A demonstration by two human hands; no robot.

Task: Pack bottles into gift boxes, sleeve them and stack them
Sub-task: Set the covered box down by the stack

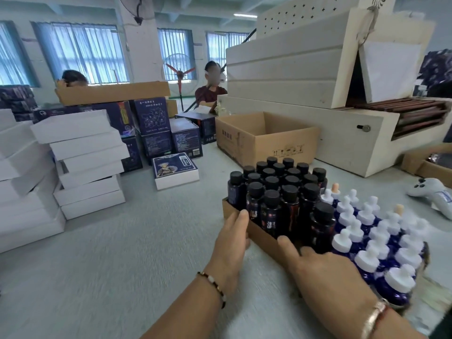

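Note:
A low cardboard tray (pixel 259 234) holds several dark bottles with black caps (pixel 281 192). To its right stand several blue bottles with white caps (pixel 381 236). My left hand (pixel 231 243) rests flat against the tray's near-left side, fingertips at its rim. My right hand (pixel 315 263) lies on the tray's near-right corner with straight fingers. One finished gift box with a printed sleeve (pixel 175 168) lies on the table behind. White gift boxes (pixel 88 162) are stacked at the left.
Dark printed cartons (pixel 156 128) stand behind the white stacks. An open cardboard box (pixel 266 138) sits beyond the bottles, beside a cream shrink-tunnel machine (pixel 318 81). A white controller-like device (pixel 430 194) lies at the far right. Two people sit at the back.

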